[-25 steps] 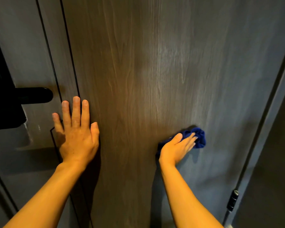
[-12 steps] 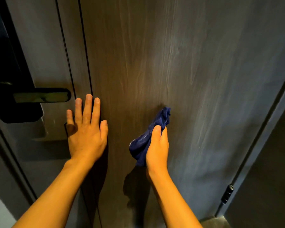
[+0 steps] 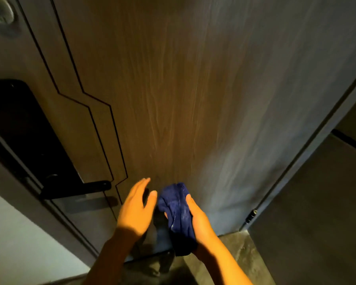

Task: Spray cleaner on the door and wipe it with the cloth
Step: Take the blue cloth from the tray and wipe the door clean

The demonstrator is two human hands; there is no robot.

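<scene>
Low on the wood-grain door [image 3: 173, 89], near the black lever handle [image 3: 78, 188], both hands were off the panel. Right hand [image 3: 199, 221] had its grip closed around the bunched blue cloth [image 3: 177, 214]; left hand [image 3: 135, 208] was open, fingers spread, holding nothing, just beside it. Risk: loose wad slips during regrip, or streaks left unwiped on the grey side.
</scene>
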